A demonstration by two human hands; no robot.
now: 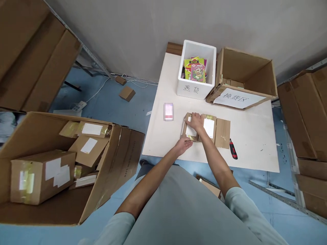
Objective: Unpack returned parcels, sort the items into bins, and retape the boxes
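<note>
On the white table a cardboard box (pixel 191 131) with a white label and yellowish tape lies in front of me, its flap (pixel 222 134) spread out to the right. My right hand (pixel 196 121) reaches over the top of the box, thumb and fingers bent around its far part. At the near left corner, my left hand (pixel 183 146) rests against the box with its fingers stretched out. A second white label (pixel 208 128) shows beside the right wrist. Just right of the flap lies a red and black utility knife (pixel 233 149).
A white foam box (pixel 196 89) holding colourful packets (pixel 197 71) and a large open carton (pixel 241 98) stand at the table's back. A phone-like blurred rectangle (pixel 168 112) lies left. A big carton (pixel 127 153) of parcels stands on the left; shelved boxes (pixel 296 119) on the right.
</note>
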